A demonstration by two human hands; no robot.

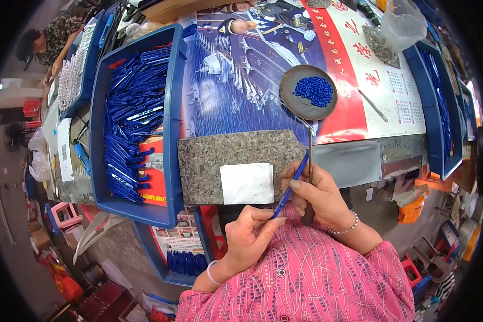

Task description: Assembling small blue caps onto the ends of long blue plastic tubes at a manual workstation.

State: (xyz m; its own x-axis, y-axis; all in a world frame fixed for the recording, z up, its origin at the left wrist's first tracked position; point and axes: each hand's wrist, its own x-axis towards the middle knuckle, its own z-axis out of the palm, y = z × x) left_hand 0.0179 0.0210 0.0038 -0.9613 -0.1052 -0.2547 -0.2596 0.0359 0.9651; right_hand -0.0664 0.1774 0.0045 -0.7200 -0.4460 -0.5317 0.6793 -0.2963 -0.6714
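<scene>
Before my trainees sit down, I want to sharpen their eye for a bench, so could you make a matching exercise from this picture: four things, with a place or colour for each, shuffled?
Things:
1. blue strip
2. small blue pieces
3. white sheet
4. shirt

Places or colours:
A. pink
B. on the slab
C. in the left hand
D. in the dish

Pairs: 1-C, 2-D, 3-B, 4-A.

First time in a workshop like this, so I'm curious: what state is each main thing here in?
Slim blue strip: slanted, pinched at its lower end
Left hand: shut on the strip
Right hand: closed around a thin metal tool
Round dish: partly filled with blue beads
Large blue bin: partly filled
White paper: flat on the granite slab
Clear plastic bag: crumpled
</scene>
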